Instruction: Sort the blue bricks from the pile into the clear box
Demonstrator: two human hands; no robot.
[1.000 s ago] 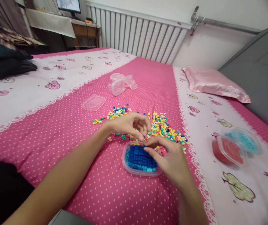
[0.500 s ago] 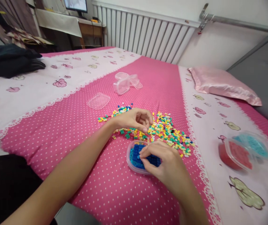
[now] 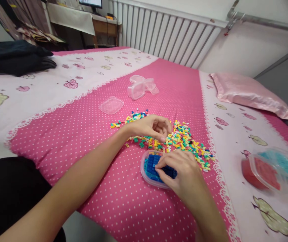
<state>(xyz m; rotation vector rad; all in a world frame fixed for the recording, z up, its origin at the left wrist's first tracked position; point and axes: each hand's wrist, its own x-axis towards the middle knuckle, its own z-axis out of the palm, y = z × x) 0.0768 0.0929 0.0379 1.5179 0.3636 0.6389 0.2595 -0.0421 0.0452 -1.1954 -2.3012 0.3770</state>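
The clear plastic container (image 3: 142, 164), packed with blue building bricks (image 3: 152, 163), sat on the dotted pink bedspread (image 3: 123, 201). Over it, the right hand (image 3: 182, 168) pinched; whether a brick was between its fingertips, I could not tell. Just beyond the container, the left hand (image 3: 156, 127) was loosely curled above scattered bricks (image 3: 182, 136), its palm's content unclear.

Your right hand (image 3: 179, 166) leaves the far rim of the tub (image 3: 142, 168), where it met your left hand (image 3: 156, 128), and now pinches over the blue bricks (image 3: 153, 161), hiding more of them. Your hands stand apart, and your view is turned slightly left and down.
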